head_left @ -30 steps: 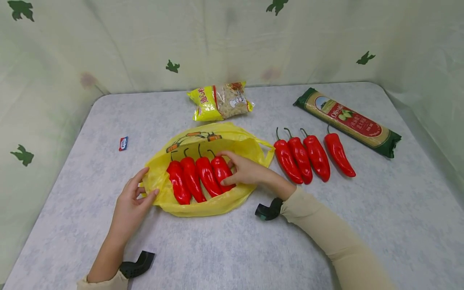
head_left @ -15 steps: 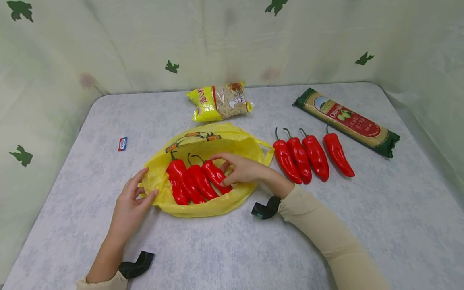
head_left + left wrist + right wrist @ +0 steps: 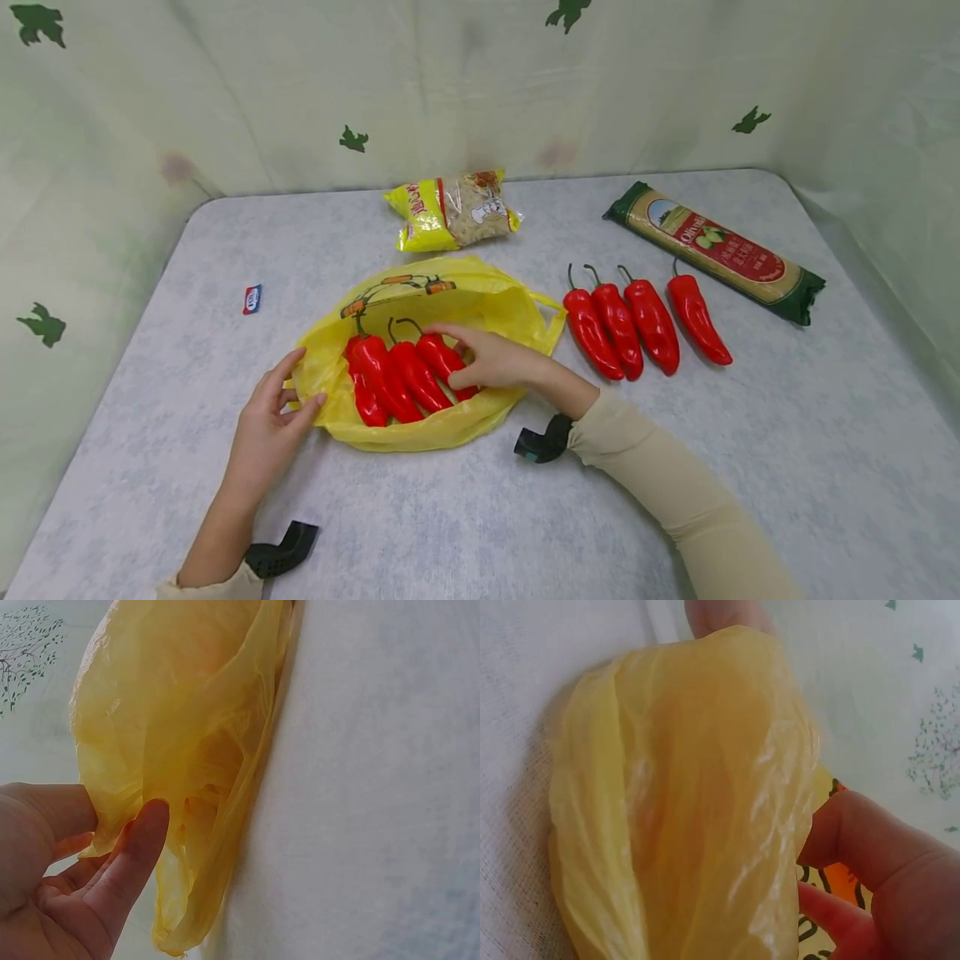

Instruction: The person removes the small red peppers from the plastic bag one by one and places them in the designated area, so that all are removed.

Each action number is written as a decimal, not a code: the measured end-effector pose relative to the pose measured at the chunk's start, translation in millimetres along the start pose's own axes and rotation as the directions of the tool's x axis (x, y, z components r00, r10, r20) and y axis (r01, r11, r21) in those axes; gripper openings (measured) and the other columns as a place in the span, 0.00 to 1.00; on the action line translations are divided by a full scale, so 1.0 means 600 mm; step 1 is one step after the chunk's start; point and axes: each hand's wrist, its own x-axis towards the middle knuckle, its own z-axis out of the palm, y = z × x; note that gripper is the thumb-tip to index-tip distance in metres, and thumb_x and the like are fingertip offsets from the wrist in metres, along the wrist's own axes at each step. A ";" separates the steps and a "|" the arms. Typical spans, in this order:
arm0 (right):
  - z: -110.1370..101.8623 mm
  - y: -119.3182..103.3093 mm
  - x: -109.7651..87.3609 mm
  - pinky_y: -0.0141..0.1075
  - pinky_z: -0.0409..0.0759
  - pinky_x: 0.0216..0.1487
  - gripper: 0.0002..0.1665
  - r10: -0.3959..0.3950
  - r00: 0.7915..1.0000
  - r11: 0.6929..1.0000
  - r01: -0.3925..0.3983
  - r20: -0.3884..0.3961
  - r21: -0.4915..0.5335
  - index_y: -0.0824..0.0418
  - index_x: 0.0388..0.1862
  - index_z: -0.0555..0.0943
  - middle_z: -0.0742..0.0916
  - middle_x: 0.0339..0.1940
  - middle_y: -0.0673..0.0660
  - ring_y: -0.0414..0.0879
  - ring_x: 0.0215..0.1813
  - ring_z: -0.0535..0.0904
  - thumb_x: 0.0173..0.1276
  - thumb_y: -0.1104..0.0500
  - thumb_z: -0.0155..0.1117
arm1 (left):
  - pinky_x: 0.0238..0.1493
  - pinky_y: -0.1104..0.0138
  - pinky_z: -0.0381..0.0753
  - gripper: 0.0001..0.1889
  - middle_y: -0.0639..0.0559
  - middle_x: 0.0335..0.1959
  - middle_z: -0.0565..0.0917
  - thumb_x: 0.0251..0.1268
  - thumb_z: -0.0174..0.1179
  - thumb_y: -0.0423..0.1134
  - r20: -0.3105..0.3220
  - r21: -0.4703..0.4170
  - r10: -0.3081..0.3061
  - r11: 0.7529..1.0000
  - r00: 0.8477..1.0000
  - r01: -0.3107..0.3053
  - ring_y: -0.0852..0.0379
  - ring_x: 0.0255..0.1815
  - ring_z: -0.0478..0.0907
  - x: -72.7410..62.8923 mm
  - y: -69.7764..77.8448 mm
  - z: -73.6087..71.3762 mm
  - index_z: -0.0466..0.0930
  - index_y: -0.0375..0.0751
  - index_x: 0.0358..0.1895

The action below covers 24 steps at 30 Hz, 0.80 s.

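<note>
In the head view, a yellow plastic bag (image 3: 442,437) lies on its side with its mouth toward me. Several glossy red peppers with dark stems, such as one red pepper (image 3: 384,379), lie bunched side by side inside. The left hand (image 3: 270,429) holds the bag's left edge between thumb and fingers; the left wrist view shows the bag film (image 3: 172,727) at its fingertips. Reaching into the mouth, the right hand (image 3: 491,358) grips the rightmost pepper (image 3: 441,358) in the bag. In the right wrist view, the bag's side (image 3: 705,802) hides that hand's fingertips.
Several more red peppers (image 3: 617,329) lie in a row right of the bag. A green-ended pasta pack (image 3: 716,250) lies behind them. Behind the bag is a yellow snack packet (image 3: 453,212). A small red-and-blue wrapped piece (image 3: 252,299) lies at the left.
The right hand has moved slightly left with the rightmost pepper in the bag. The peppers inside have bunched closer and leaned over one another. The left hand stays at the bag's edge.
</note>
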 end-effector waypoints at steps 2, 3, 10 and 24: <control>-0.002 0.002 0.000 0.35 0.76 0.32 0.41 0.012 1.000 0.999 -0.013 0.013 0.051 0.46 0.66 0.59 0.75 0.44 0.58 0.49 0.35 0.74 0.54 0.67 0.59 | 0.33 0.83 0.72 0.33 0.43 0.57 0.66 0.59 0.59 0.37 0.000 0.001 -0.001 1.000 1.000 0.001 0.65 0.36 0.68 0.000 0.001 0.000 0.56 0.47 0.68; -0.003 0.004 0.000 0.35 0.77 0.31 0.41 0.014 1.000 0.997 -0.016 0.018 0.075 0.46 0.66 0.59 0.74 0.45 0.58 0.49 0.34 0.74 0.54 0.67 0.59 | 0.33 0.84 0.72 0.33 0.43 0.56 0.66 0.59 0.59 0.37 -0.001 0.002 0.000 1.000 1.000 0.000 0.66 0.36 0.68 0.000 0.001 0.000 0.56 0.47 0.68; -0.011 0.015 -0.015 0.39 0.77 0.37 0.43 -0.171 0.985 0.975 0.165 0.025 0.152 0.46 0.64 0.57 0.70 0.54 0.57 0.51 0.40 0.74 0.52 0.71 0.57 | 0.33 0.84 0.72 0.33 0.42 0.56 0.67 0.59 0.59 0.36 -0.002 0.002 0.006 1.000 1.000 -0.006 0.67 0.36 0.68 0.000 0.001 -0.001 0.57 0.47 0.68; -0.044 -0.006 -0.138 0.45 0.78 0.41 0.44 -0.471 0.784 0.809 0.566 -0.404 0.155 0.54 0.65 0.55 0.69 0.59 0.60 0.55 0.54 0.69 0.53 0.77 0.58 | 0.33 0.83 0.72 0.33 0.43 0.57 0.66 0.59 0.59 0.36 0.001 -0.009 0.011 1.000 1.000 -0.011 0.68 0.36 0.69 0.000 -0.002 -0.001 0.56 0.47 0.68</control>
